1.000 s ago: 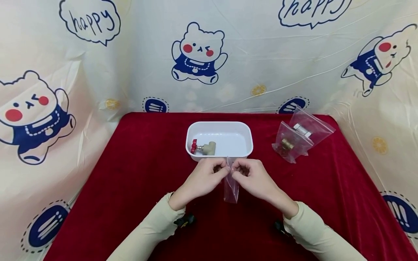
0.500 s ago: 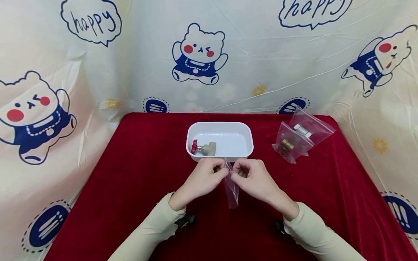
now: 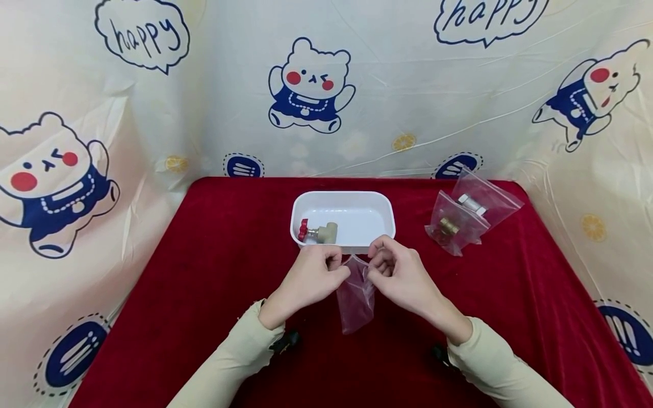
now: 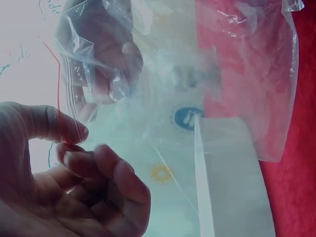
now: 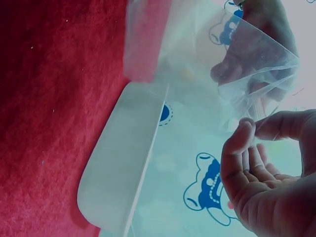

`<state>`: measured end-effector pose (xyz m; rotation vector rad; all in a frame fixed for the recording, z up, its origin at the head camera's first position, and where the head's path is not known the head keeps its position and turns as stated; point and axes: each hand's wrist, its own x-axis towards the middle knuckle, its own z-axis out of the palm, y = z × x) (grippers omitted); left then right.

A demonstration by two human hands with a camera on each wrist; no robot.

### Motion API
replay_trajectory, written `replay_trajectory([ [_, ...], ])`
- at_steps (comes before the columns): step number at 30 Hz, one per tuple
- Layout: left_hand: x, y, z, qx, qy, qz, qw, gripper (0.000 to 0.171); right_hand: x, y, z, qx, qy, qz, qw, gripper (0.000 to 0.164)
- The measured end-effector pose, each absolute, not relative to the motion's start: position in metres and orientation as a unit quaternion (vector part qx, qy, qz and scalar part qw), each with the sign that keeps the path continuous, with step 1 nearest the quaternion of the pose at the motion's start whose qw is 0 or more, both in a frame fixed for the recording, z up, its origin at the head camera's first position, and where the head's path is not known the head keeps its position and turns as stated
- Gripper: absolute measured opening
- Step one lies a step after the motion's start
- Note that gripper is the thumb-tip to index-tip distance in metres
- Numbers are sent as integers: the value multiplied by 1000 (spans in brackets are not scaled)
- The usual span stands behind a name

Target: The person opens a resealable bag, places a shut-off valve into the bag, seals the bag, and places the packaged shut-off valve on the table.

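A clear plastic zip bag [image 3: 356, 303] hangs mouth upward between my two hands, with nothing visible inside. My left hand [image 3: 312, 275] pinches one side of its mouth between thumb and index finger. Opposite it, my right hand [image 3: 404, 277] pinches the other side, and the mouth is spread between them. In the left wrist view a red line runs along the zip edge [image 4: 60, 94]. Just beyond the hands stands a white tray [image 3: 364, 225]. At its left lies a valve [image 3: 325, 233] with a beige body and red handwheel.
At the right rear of the red cloth [image 3: 229, 238], two clear zip bags overlap. One holds a brass-coloured fitting [image 3: 449, 226], the other a silver-coloured fitting [image 3: 471, 204]. A printed curtain [image 3: 377, 85] hangs behind and along both sides.
My hands have moved apart, left hand leftward and right hand slightly rightward. The bag, narrow and folded before, now spreads wider with its mouth parted. The tray, valve and other bags stay put.
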<state>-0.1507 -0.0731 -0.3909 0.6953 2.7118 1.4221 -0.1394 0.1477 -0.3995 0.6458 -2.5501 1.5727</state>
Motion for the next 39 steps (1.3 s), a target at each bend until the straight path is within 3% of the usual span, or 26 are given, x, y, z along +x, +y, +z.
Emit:
replay_trajectory([
  [3,-151,-75,-392,239,860,450,-26,20,-139,148,-399,206,-831,514,39,25],
  [10,-147,-79,-392,357,846,387,-80,30,-139,147,-399,196,-827,526,22,22],
  [14,-142,-81,-389,390,849,347,-80,25,-139,147,-399,199,-826,528,22,22],
  [19,-138,-86,-389,390,861,322,-62,14,-139,147,-396,194,-827,528,18,21],
  [24,-143,-89,-392,384,859,328,-88,11,-139,151,-394,244,-822,514,8,12],
  [31,-145,-89,-390,383,857,326,-109,13,-135,159,-391,346,-799,491,-26,39],
  [39,-145,-88,-389,387,863,312,-90,18,-133,161,-392,386,-796,466,-11,21],
])
